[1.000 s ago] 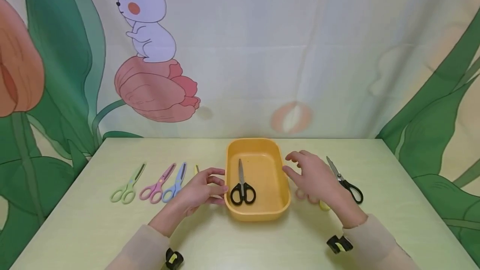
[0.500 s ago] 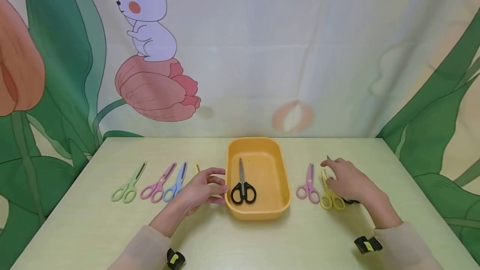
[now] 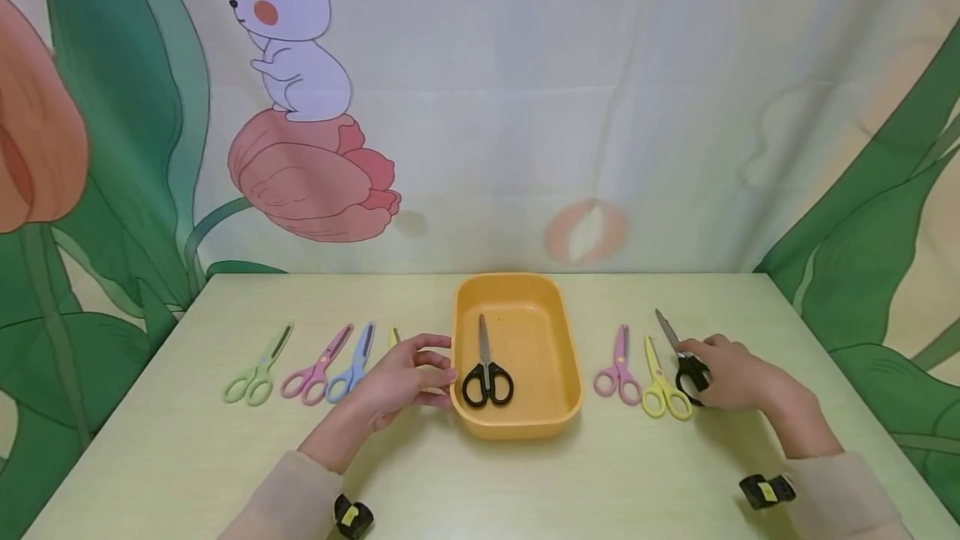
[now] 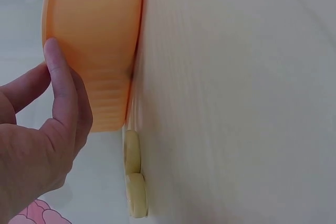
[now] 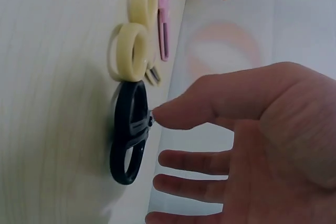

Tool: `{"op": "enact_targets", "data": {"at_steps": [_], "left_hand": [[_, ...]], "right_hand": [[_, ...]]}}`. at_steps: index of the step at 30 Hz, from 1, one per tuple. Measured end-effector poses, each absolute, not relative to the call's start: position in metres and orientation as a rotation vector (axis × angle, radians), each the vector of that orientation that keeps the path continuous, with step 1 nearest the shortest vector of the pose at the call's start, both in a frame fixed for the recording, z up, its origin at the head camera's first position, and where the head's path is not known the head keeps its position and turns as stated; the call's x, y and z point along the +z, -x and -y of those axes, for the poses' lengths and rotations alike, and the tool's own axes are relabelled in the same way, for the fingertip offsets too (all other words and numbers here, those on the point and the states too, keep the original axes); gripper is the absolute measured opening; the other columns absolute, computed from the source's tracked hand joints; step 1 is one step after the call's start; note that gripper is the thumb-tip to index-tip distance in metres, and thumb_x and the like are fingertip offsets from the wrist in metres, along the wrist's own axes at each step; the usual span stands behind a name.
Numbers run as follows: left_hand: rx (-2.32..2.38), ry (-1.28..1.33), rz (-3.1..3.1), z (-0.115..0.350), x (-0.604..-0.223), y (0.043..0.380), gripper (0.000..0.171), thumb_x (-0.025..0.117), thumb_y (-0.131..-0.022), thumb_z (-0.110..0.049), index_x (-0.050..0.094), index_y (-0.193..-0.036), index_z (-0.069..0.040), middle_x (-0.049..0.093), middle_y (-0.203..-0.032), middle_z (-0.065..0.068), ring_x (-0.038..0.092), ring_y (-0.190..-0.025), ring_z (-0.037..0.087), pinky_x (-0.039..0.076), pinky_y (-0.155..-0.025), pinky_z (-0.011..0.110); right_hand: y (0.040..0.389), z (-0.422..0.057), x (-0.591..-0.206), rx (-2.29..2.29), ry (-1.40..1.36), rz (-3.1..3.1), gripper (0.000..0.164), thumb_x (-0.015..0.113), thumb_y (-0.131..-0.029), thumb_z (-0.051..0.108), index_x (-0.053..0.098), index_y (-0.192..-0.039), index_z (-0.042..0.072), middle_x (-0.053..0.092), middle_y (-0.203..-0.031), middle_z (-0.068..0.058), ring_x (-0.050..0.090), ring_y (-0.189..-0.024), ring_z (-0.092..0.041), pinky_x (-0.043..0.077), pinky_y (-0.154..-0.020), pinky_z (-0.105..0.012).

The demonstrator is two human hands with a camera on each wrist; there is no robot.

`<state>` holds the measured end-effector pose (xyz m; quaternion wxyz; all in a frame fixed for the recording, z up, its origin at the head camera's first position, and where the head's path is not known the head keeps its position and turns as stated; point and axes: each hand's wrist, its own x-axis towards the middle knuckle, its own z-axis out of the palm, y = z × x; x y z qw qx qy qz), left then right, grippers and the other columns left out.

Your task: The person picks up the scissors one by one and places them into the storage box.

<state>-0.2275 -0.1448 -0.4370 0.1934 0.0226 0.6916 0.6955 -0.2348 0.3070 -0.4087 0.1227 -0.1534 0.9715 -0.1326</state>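
In the head view, my left hand [image 3: 412, 375] rests against the left side of a yellow-orange plastic tray [image 3: 517, 427]. The left wrist view shows a fingertip at the rim of this tray [image 4: 100, 35], the fingers not wrapped round it. Black-handled scissors [image 3: 483, 380] lie inside the tray on its left. My right hand [image 3: 738, 373] is over a second pair of black-handled scissors [image 3: 692, 377] at the right. In the right wrist view, the thumb points at the pivot of these black scissors [image 5: 131, 124], while the other fingers are extended and apart.
Pink scissors [image 3: 618, 373] and yellow scissors [image 3: 662, 390] lie between the tray and my right hand. Left of the tray are green [image 3: 258, 373], pink [image 3: 317, 373] and blue scissors [image 3: 352, 369]. Yellow scissors [image 3: 394, 335] are partly hidden by my left hand. A printed curtain [image 3: 480, 107] hangs behind the table.
My right hand has moved right, from beside the tray across the pink and yellow scissors to the black pair. My left hand and the tray have stayed put.
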Motion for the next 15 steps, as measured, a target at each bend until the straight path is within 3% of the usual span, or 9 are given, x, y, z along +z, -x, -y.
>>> {"op": "enact_targets", "data": {"at_steps": [4,15], "left_hand": [[1.950,-0.057,-1.939,0.1442,-0.4378,0.2283,0.054,0.065,-0.097,0.007,0.042,-0.146,0.005,0.056,-0.111,0.018,0.066,-0.089,0.028,0.061,-0.081,0.045],[1.958,-0.058,-1.926,0.1444,-0.4406,0.2295,0.055,0.065,-0.097,0.008,0.042,-0.146,0.004,0.055,-0.111,0.018,0.066,-0.088,0.027,0.061,-0.081,0.045]], "right_hand": [[0.2349,-0.3108,-0.4110,-0.412,0.451,-2.811,0.065,0.068,-0.072,-0.012,0.056,-0.135,0.000,0.048,-0.124,-0.038,0.053,-0.101,-0.045,0.052,-0.078,-0.055],[0.2374,-0.3093,-0.4150,-0.428,0.408,-2.762,0.069,0.074,-0.070,-0.012,0.057,-0.135,0.003,0.049,-0.119,-0.033,0.053,-0.097,-0.038,0.053,-0.080,-0.052]]}}
